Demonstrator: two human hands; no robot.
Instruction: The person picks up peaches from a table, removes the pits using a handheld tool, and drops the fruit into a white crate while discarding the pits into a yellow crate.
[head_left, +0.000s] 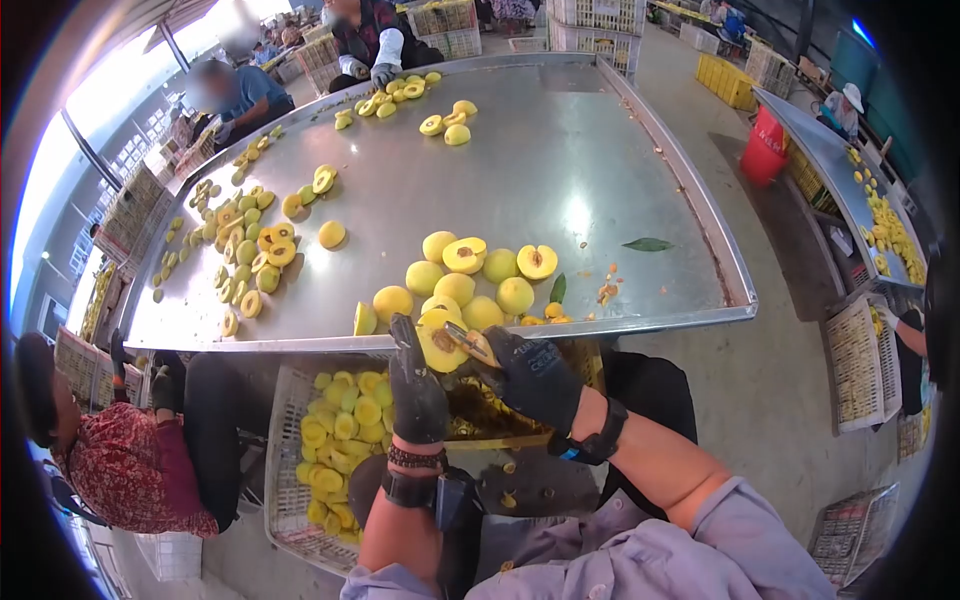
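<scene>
Between my two black-gloved hands, at the near edge of the metal table (530, 190), is a halved yellow fruit (437, 350) with its cut side showing. My left hand (417, 385) holds the fruit from its left side. A small metal tool (470, 344) is in my right hand (535, 372), its end against the cut face near the brown pit area. Just beyond my hands lies a cluster of whole and halved yellow-green fruit (455, 289). The fingertips of both hands are partly hidden.
A crate of fruit halves (285, 455) stands below the table to my left, and a yellow crate (590, 375) under its edge. More fruit (240, 240) lies at the table's left. A co-worker (135, 450) sits at the left; others are beyond the table. A leaf (648, 244) lies at right.
</scene>
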